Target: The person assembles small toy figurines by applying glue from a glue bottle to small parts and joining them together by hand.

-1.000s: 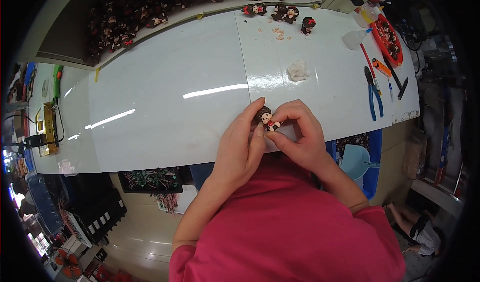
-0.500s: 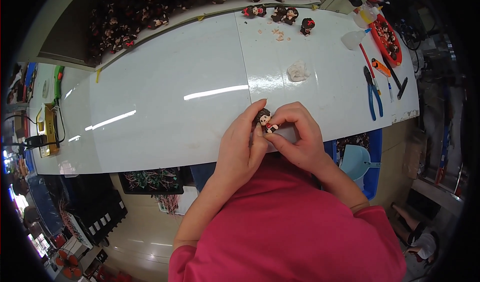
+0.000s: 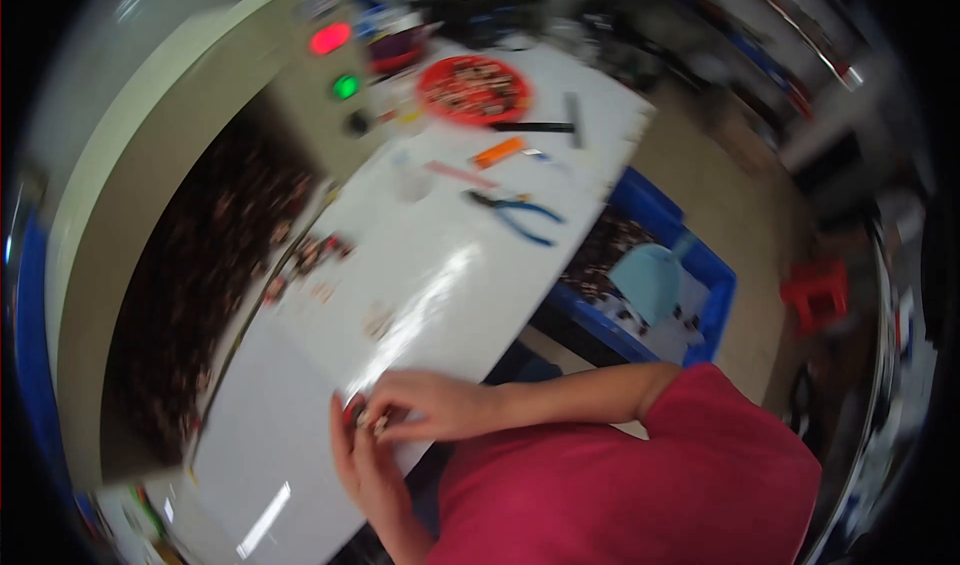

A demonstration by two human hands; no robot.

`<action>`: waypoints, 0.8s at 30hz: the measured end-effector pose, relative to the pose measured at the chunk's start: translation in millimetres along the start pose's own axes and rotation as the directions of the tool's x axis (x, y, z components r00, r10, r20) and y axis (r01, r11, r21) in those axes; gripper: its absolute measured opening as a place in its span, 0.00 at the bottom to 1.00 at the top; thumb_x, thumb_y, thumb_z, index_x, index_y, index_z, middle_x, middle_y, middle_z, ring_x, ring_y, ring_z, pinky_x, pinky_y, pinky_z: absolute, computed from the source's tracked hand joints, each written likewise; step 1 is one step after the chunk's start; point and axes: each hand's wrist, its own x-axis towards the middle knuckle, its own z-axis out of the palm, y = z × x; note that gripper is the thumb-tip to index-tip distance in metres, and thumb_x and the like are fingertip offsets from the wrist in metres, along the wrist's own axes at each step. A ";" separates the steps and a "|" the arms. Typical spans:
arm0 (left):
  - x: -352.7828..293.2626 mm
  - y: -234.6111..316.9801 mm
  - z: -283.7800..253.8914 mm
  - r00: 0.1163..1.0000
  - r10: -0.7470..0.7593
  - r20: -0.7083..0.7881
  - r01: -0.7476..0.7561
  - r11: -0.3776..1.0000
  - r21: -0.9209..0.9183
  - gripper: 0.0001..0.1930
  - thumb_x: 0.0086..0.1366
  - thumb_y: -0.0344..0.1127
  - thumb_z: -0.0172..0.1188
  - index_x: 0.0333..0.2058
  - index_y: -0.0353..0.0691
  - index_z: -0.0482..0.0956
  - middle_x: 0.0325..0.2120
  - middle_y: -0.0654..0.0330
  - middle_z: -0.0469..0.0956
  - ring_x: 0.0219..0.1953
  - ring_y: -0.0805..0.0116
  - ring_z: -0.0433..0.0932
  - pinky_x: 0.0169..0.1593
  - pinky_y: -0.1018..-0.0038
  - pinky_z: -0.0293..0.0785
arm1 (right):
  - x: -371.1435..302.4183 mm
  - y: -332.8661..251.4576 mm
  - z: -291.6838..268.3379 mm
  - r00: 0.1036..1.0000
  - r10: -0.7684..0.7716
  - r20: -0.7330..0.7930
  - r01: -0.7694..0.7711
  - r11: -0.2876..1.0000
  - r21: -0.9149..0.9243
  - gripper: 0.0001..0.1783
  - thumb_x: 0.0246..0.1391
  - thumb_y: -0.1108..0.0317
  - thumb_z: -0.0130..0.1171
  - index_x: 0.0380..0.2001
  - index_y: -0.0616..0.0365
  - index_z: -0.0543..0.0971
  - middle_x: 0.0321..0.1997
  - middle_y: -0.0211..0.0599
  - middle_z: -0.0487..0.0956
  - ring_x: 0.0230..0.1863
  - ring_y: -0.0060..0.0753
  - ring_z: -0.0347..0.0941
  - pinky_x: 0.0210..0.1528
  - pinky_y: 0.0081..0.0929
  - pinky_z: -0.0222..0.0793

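A small doll figurine (image 3: 356, 411), dark brown with a pale face and a touch of red, sits between my two hands above the near edge of the white table. My left hand (image 3: 368, 470) is closed around it from the left, fingers along its side. From the right, my right hand (image 3: 432, 405) pinches its lower part between thumb and fingers. Motion blur hides the figurine's details, and the fingers cover part of it.
A white table (image 3: 300, 465) carries a crumpled white wad (image 3: 378, 321), blue-handled pliers (image 3: 520, 217), an orange cutter (image 3: 498, 153), a black hammer (image 3: 540, 127) and a red bowl of small parts (image 3: 470, 120). A blue bin (image 3: 715, 310) holds a light-blue scoop (image 3: 648, 283). Many dark figurines fill a recess (image 3: 190, 295).
The view has swung to the right, bringing the red bowl and blue bin further in. Both hands still hold the figurine, now lower left in the picture.
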 end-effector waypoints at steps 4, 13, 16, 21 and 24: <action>0.9 7.6 -6.9 0.998 0.048 0.028 -0.047 0.999 -0.025 0.27 0.67 0.31 0.50 0.61 0.31 0.55 0.49 0.48 0.69 0.52 0.61 0.69 0.57 0.69 0.65 | 7.1 9.7 10.4 0.977 -0.190 -0.100 0.179 0.978 -0.108 0.13 0.49 0.69 0.61 0.36 0.60 0.70 0.37 0.39 0.70 0.38 0.37 0.72 0.40 0.29 0.69; 15.1 11.6 9.3 0.985 0.052 -0.163 -0.035 0.994 0.107 0.24 0.63 0.32 0.50 0.57 0.30 0.60 0.39 0.52 0.72 0.42 0.60 0.71 0.48 0.66 0.68 | 7.9 13.2 1.2 0.977 -0.125 -0.174 0.123 0.992 -0.022 0.11 0.53 0.67 0.59 0.33 0.61 0.70 0.34 0.36 0.71 0.33 0.34 0.71 0.35 0.27 0.67; 9.9 11.1 19.2 0.969 0.131 -0.209 -0.105 0.986 0.131 0.23 0.63 0.30 0.51 0.56 0.30 0.61 0.38 0.51 0.72 0.40 0.60 0.72 0.47 0.66 0.70 | 12.3 13.4 4.7 0.980 -0.098 -0.172 0.104 0.994 0.024 0.11 0.54 0.66 0.58 0.29 0.61 0.70 0.29 0.36 0.72 0.30 0.33 0.71 0.32 0.28 0.66; 6.4 11.4 23.8 0.948 0.210 -0.239 -0.137 0.948 0.288 0.25 0.62 0.29 0.51 0.57 0.30 0.60 0.41 0.48 0.73 0.43 0.53 0.75 0.50 0.62 0.73 | 18.2 12.4 10.1 0.980 -0.079 -0.184 0.091 0.994 0.059 0.13 0.54 0.63 0.57 0.25 0.62 0.70 0.20 0.37 0.74 0.23 0.35 0.70 0.26 0.30 0.64; 7.5 6.5 19.7 0.957 0.236 -0.170 -0.183 0.942 0.281 0.24 0.63 0.30 0.51 0.57 0.30 0.60 0.42 0.48 0.73 0.43 0.53 0.75 0.49 0.61 0.74 | 18.1 14.9 10.3 0.968 -0.120 -0.218 0.135 0.989 0.056 0.14 0.55 0.62 0.56 0.24 0.62 0.71 0.22 0.38 0.75 0.25 0.36 0.72 0.27 0.30 0.65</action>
